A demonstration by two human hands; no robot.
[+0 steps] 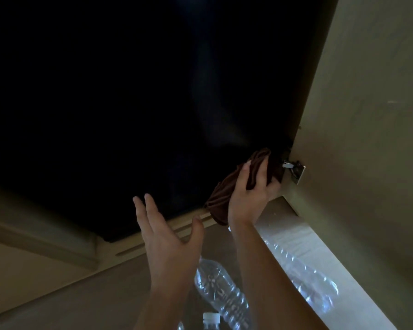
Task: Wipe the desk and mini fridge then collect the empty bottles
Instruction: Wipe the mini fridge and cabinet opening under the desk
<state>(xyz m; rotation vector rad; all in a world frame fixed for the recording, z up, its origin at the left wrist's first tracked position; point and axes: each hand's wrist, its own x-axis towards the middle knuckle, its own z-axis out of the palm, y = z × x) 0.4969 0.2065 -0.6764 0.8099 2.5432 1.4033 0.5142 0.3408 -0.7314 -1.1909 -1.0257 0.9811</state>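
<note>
r hand (250, 191) grips a bunched brown cloth (219, 198), fingers + thumb curled round it, pressing it on the black mini fridge (129, 91) at the lower right corner of its dark face, w/ a fold of cloth hanging past the bottom edge. just right of it is a metal hinge (293, 169) on the open beige cabinet door (367, 115). l hand (167, 236) is spread wide, fingers straight, holding nothing, hovering by the fridge's bottom edge left of the cloth. on the floor (81, 294) below the cabinet's front edge, btwn the forearms, lies a clear plastic bottle (215, 287) on its side, and a white-capped bottle (211, 318) shows just nearer. bottle-like glints on the door's pale lower edge: real or reflection, can't tell.
</note>
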